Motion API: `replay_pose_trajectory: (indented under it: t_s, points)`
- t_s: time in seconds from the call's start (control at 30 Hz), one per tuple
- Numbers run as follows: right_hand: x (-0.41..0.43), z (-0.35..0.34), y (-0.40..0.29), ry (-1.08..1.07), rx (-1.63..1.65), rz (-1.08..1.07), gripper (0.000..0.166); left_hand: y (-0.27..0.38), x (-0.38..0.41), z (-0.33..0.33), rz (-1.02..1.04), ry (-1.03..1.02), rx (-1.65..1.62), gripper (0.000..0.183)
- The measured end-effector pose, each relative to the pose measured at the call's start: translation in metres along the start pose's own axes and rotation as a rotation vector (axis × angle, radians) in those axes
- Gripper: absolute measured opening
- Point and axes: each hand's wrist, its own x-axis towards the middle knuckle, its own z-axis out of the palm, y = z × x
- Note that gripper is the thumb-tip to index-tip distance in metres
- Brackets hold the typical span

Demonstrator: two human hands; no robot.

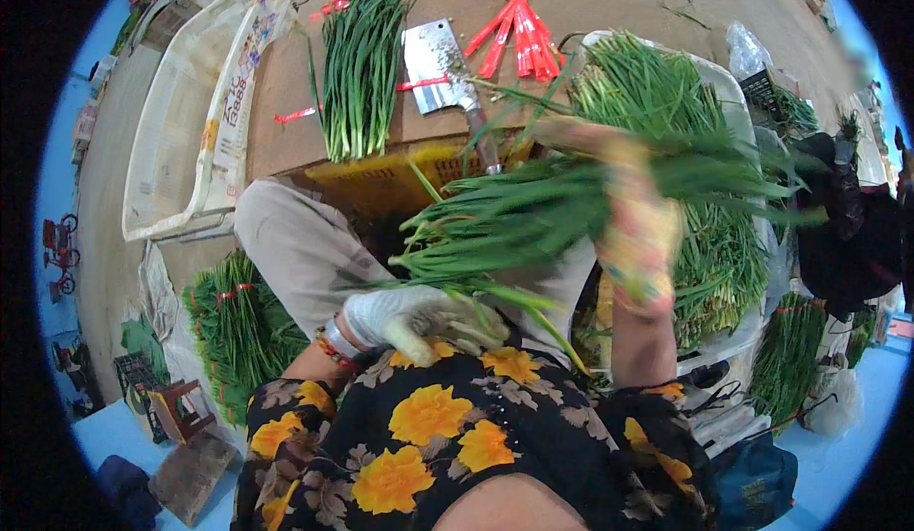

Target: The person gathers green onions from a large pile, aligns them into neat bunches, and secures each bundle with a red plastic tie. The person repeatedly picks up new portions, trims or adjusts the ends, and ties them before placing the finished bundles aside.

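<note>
My right hand (639, 224), in a patterned glove and blurred, is closed around a bunch of long green leafy stalks (528, 210), like garlic chives. The bunch lies sideways above my lap. Just below its left end is my left hand (428, 320), in a whitish glove, fingers spread near a few loose stalks; whether it touches them I cannot tell. On the cardboard-covered surface (285, 81) ahead lie an aligned bundle of chives (363, 74), a cleaver (435, 67) with bits stuck to its blade, and red ties (525, 31).
A large pale plastic crate (228, 103) stands at the left. Another crate (742, 110), heaped with chives (657, 88), is at my right. Red-tied bundles (239, 317) lie at lower left, and more (789, 352) at lower right. A person in dark clothing (850, 224) is at the far right.
</note>
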Motion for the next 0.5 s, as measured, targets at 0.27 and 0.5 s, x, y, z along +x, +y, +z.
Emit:
replay_pose_trajectory:
  t_s: [0.27, 0.5]
  points:
    - [0.018, 0.011, 0.033, 0.146, 0.148, 0.362, 0.028, 0.045, -0.058, 0.019, 0.431, 0.533, 0.366, 0.068]
    - [-0.015, 0.093, 0.063, -0.131, -0.402, -0.171, 0.032, 0.054, 0.063, 0.05, -0.244, 1.442, 2.122, 0.074]
